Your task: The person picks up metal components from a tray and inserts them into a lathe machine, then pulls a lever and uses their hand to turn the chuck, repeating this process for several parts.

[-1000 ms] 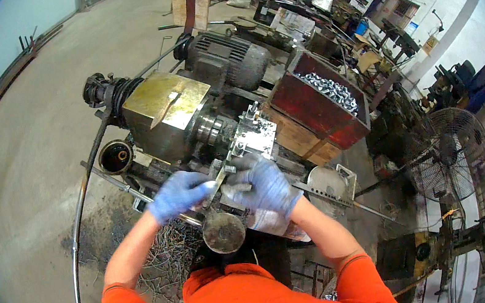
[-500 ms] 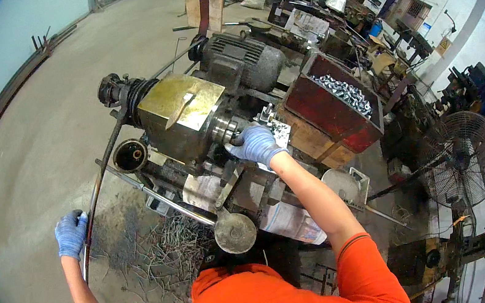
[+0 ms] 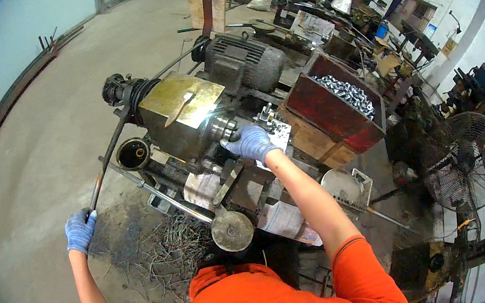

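My left hand (image 3: pixel 82 230), in a blue-grey knit glove, is wrapped round a long metal lever bar (image 3: pixel 100 185) that runs up to the machine's far-left end. My right hand (image 3: pixel 250 142), gloved the same way, reaches in beside the round steel chuck (image 3: pixel 224 128). Its fingers are bent together at the chuck's front; what they hold, if anything, is hidden under the glove. The chuck sticks out of a boxy headstock (image 3: pixel 173 124) with a shiny brass-coloured top plate. A brush with a wooden handle (image 3: pixel 178 110) lies on that plate.
Right of the chuck, a dark red bin (image 3: pixel 326 108) holds many small shiny metal parts (image 3: pixel 346 93). Behind the headstock sits an electric motor (image 3: pixel 245 61). A bar with a round end weight (image 3: pixel 232 231) juts toward me. Metal scraps (image 3: pixel 174 241) litter the floor; a fan (image 3: pixel 462 151) stands right.
My left hand has moved slightly up and right and closed round the lever bar. My right hand has shifted slightly left, staying at the chuck. The whole view has shifted a little.
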`<state>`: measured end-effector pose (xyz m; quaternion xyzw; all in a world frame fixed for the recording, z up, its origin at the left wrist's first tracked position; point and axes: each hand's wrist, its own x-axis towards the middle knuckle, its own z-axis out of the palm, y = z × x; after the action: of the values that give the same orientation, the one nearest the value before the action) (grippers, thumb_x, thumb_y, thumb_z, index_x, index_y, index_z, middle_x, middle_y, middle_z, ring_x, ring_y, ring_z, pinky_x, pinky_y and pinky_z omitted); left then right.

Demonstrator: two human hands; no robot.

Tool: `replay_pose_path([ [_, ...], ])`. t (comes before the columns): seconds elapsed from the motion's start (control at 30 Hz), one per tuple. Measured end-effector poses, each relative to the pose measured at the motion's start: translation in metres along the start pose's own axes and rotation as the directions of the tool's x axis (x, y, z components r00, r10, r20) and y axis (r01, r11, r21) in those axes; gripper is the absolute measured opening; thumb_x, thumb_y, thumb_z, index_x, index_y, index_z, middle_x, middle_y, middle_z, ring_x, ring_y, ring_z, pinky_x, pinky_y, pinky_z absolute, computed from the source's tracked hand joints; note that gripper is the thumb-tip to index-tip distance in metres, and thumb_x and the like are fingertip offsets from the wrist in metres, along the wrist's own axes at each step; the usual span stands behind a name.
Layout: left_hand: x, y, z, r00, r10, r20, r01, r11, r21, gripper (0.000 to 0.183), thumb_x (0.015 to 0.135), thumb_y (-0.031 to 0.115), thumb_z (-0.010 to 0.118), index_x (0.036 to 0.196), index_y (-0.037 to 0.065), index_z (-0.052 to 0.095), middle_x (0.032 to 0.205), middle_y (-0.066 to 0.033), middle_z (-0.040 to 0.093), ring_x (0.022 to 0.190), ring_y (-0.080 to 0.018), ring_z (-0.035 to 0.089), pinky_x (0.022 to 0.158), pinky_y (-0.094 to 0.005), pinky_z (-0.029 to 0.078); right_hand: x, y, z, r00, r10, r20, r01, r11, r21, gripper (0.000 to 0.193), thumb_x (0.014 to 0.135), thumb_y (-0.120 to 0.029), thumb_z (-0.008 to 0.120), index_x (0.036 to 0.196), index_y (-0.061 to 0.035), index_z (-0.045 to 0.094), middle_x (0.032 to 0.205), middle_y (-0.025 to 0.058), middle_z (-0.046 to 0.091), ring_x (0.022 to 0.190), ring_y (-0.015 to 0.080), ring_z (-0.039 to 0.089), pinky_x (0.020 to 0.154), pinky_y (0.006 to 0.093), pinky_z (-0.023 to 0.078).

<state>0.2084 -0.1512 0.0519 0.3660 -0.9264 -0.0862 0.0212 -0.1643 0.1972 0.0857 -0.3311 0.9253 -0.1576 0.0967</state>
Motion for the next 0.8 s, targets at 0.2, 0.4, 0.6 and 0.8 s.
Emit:
replay_pose_path([
  [0.2,-0.035,-0.024,0.002,0.999,-0.041,-0.037,0.04,0.999,-0.016,0.033,0.082,0.041,0.056,0.093,0.013,0.067,0.083,-0.015,0.065,0.08,-0.0341,0.062,0.072,-0.0444,0.047,-0.003,-0.015,-0.009,0.981,-0.171,-0.095,0.163,0.982,-0.091,0.056,0.07,-0.055,0.061,0.091,-0.0029,0.067,0.089,0.0229,0.063,0.087,0.0353,0.061,0.082,0.0393,0.046],
  [0.4,-0.036,-0.037,0.03,0.984,-0.175,-0.025,0.175,0.984,0.012,0.039,0.079,0.044,0.059,0.083,0.006,0.063,0.078,-0.0186,0.063,0.077,-0.0358,0.061,0.07,-0.0439,0.048,-0.007,-0.039,-0.028,0.998,-0.036,0.051,0.049,0.958,-0.284,0.058,0.07,-0.057,0.06,0.091,-0.0021,0.066,0.088,0.0214,0.064,0.085,0.0334,0.062,0.08,0.0394,0.047],
  [0.6,0.037,-0.06,0.039,0.988,0.035,-0.147,0.016,0.943,0.332,0.016,0.077,0.025,0.057,0.076,0.009,0.059,0.07,-0.0161,0.062,0.069,-0.0326,0.062,0.061,-0.0443,0.047,0.001,-0.037,-0.025,0.996,0.012,0.085,0.018,0.94,-0.341,0.058,0.073,-0.059,0.056,0.089,-0.0039,0.067,0.082,0.0197,0.065,0.083,0.0328,0.063,0.079,0.0397,0.047],
  [0.8,0.152,-0.181,0.046,0.872,0.315,-0.374,-0.066,0.833,0.549,0.005,0.077,0.013,0.055,0.081,0.01,0.053,0.062,-0.0105,0.058,0.056,-0.0295,0.059,0.052,-0.0433,0.042,0.005,-0.041,-0.02,0.997,0.059,0.059,-0.037,0.944,-0.328,0.058,0.072,-0.061,0.055,0.076,-0.0041,0.068,0.074,0.0192,0.064,0.075,0.0328,0.063,0.074,0.04,0.049],
])
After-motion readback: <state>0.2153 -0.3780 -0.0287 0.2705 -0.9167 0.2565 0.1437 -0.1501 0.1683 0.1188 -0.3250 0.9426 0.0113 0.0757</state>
